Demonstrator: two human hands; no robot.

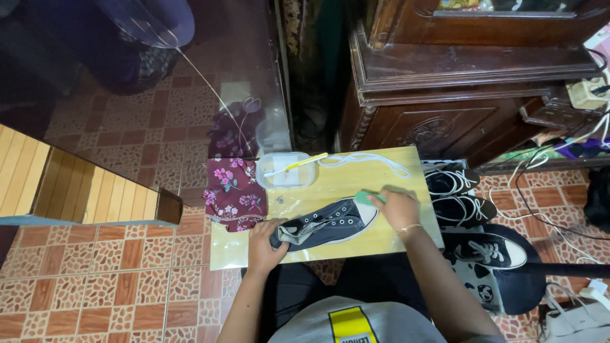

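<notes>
A black canvas sneaker (325,224) with a white toe cap lies on its side on a small wooden table (406,166). My left hand (264,244) grips the sneaker's open ankle end at the table's front left. My right hand (398,208) holds a small green sponge (363,197) against the white toe. A clear plastic container (286,171) with a yellow-handled toothbrush (304,162) across it stands behind the shoe, and a loose white shoelace (372,162) lies to its right.
A floral maroon cloth (233,192) hangs off the table's left edge. Three more black sneakers (467,203) lie on the tiled floor to the right, near white cables (546,184). A dark wooden cabinet (457,82) stands behind, and a wooden slatted surface (76,190) sits left.
</notes>
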